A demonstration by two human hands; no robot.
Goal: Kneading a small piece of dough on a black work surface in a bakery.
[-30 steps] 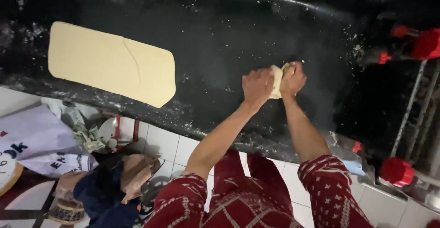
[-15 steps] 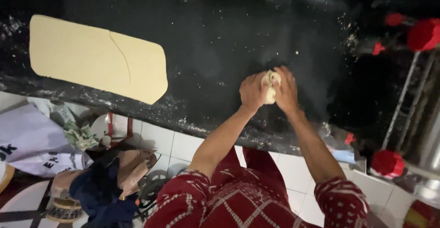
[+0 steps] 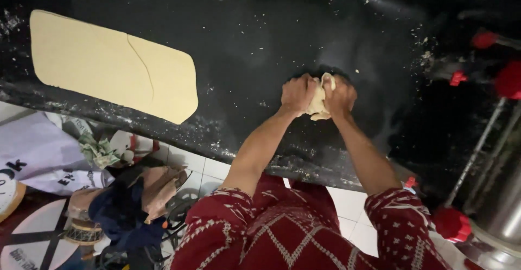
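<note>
**Two hands on one dough lump, dark table**

Count: we see two hands, one small pale dough lump [image 3: 320, 100], one large flat dough sheet [image 3: 111, 66] with a crack line across it, one dark flour-speckled table [image 3: 260, 31]. Red knobs [image 3: 483, 39] at 3 o'clock number at least four; a metal vessel [image 3: 502, 205] sits at 4 o'clock. A heap of cloth and bags [image 3: 125, 194] lies on the tiled floor at 8 o'clock.

Change: half a second ago the lump was nearly covered between the hands; now more of it shows at their top edge. A second ago it was held up as a flatter piece. The sheet's apparent shift looks like camera movement.

Position: the lump sits on the table just right of centre, squeezed between both hands. Left hand [image 3: 297, 92] is clenched against its 9 o'clock side; right hand [image 3: 342, 95] grips its 3 o'clock side. The sheet lies well apart, at 9 o'clock from the hands.
</note>
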